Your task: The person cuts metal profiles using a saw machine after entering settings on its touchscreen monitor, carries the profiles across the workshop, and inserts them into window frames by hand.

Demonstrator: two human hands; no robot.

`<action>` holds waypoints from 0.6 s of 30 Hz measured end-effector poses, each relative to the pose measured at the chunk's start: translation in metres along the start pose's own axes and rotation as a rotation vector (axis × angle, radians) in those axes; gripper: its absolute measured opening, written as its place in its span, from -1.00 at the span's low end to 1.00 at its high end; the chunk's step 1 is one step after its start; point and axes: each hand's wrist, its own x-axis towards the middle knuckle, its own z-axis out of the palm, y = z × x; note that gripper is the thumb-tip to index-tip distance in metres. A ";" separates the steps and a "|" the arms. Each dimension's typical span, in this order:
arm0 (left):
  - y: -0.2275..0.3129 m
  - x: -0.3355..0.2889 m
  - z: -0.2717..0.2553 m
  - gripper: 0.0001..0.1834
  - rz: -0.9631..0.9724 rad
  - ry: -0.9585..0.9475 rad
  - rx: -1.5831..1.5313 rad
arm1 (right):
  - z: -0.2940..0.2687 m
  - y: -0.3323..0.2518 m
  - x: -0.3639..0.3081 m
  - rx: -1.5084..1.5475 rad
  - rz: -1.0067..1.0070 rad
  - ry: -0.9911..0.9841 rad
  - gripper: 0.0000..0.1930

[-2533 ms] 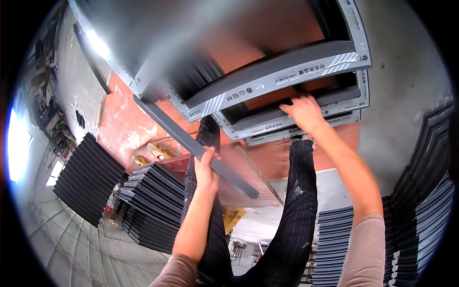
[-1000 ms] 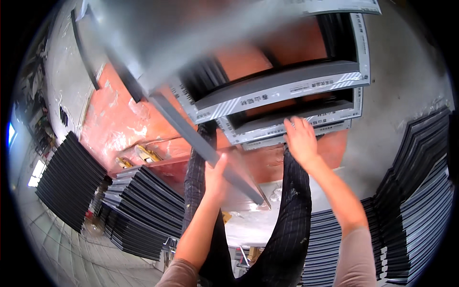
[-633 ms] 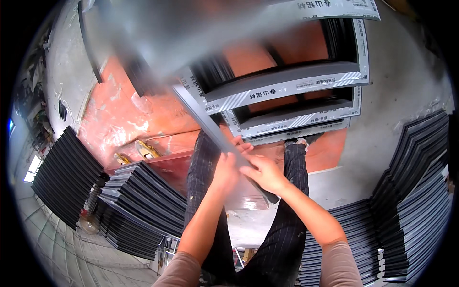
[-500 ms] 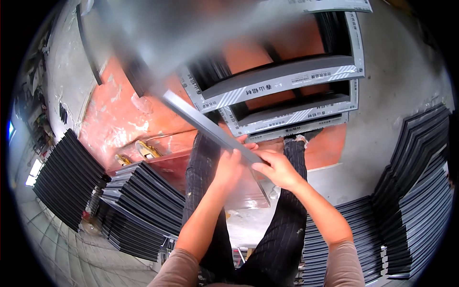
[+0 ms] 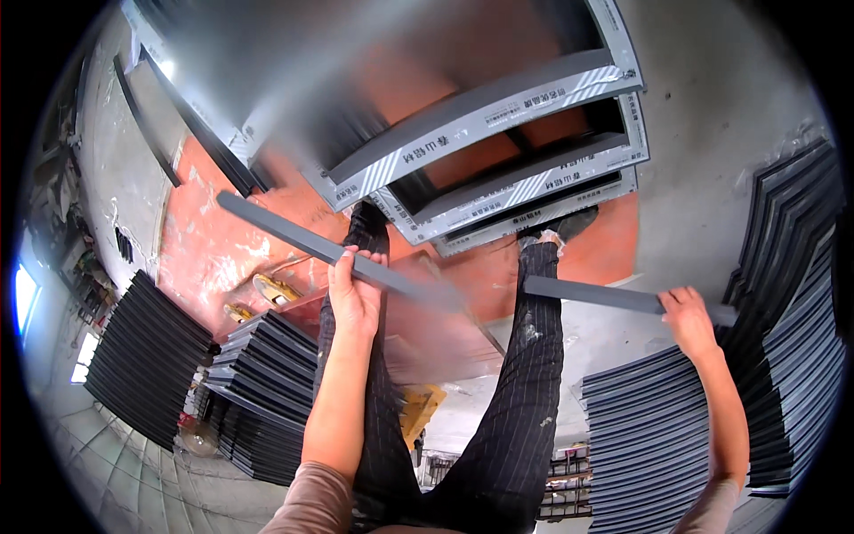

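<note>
My left hand (image 5: 355, 289) is closed around a long grey metal profile (image 5: 276, 230), palm partly turned up. That bar slants from the upper left down toward the middle, where its near end blurs. Out to the right, my right hand (image 5: 686, 316) grips a second grey metal bar (image 5: 596, 295) near its outer end. The inner end of this bar passes in front of my right leg. Ahead of both hands, rectangular grey frames (image 5: 498, 125) with white printed protective film lie stacked, overlapping one another.
Dark profiles (image 5: 149, 359) are piled at the left, with another bundle (image 5: 267, 360) beside them. More grey bars (image 5: 658, 445) are stacked at the lower right. Two yellow-and-white objects (image 5: 276, 289) rest on the orange sheet (image 5: 200, 222). Long dark strips (image 5: 191, 120) lie at the upper left.
My hands, together on the grey bar half a second ago, are now wide apart, each with its own bar. The right hand has swung outward. My view has shifted slightly.
</note>
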 end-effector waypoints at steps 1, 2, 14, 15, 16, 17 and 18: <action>-0.004 -0.008 0.013 -0.84 0.044 0.045 0.101 | 0.006 0.002 0.008 -0.012 0.015 0.000 -0.59; -0.007 -0.010 0.012 -0.84 0.040 0.054 0.112 | 0.011 0.001 0.026 -0.024 0.028 0.001 -0.62; -0.030 -0.010 0.011 -0.89 -0.008 0.201 0.279 | 0.123 -0.050 0.255 -0.144 -0.207 0.114 -0.81; -0.032 -0.010 0.011 -0.89 -0.015 0.226 0.279 | 0.121 -0.051 0.262 -0.143 -0.174 0.038 -0.82; -0.032 -0.010 0.009 -0.89 -0.015 0.228 0.286 | 0.127 -0.048 0.266 -0.135 -0.172 0.037 -0.82; -0.032 -0.009 0.008 -0.89 -0.028 0.247 0.290 | 0.134 -0.043 0.269 -0.140 -0.187 0.023 -0.82; -0.032 -0.010 0.007 -0.89 -0.039 0.269 0.292 | 0.138 -0.040 0.269 -0.145 -0.204 0.008 -0.81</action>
